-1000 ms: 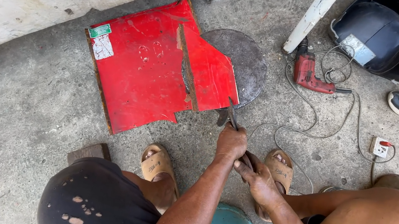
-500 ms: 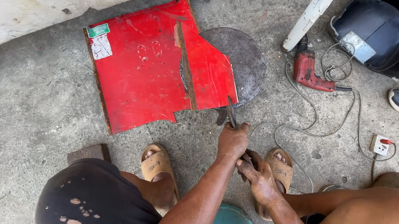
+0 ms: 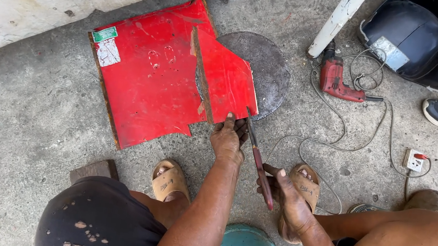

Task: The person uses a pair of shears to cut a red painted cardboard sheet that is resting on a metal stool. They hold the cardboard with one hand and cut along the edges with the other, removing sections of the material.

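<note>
Now, edges: red metal sheet [image 3: 153, 78] flat on concrete floor [image 3: 24, 119], wall side far, bare floor left.
Left hand [image 3: 229, 137]: pressing sheet's near corner, fingers curled over edge.
Right hand [image 3: 287, 192]: closed round tool [image 3: 259, 157] handle.
Change: left hand moved up onto sheet; tool drawn back.
Tool axis: long, tip toward sheet corner, handle toward body.

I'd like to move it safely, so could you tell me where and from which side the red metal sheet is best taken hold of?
Probably the long straight left edge of the red metal sheet, approached from the left: it lies flat on the concrete, and its near right corner is jagged, with the left hand and the tin snips there.
</note>
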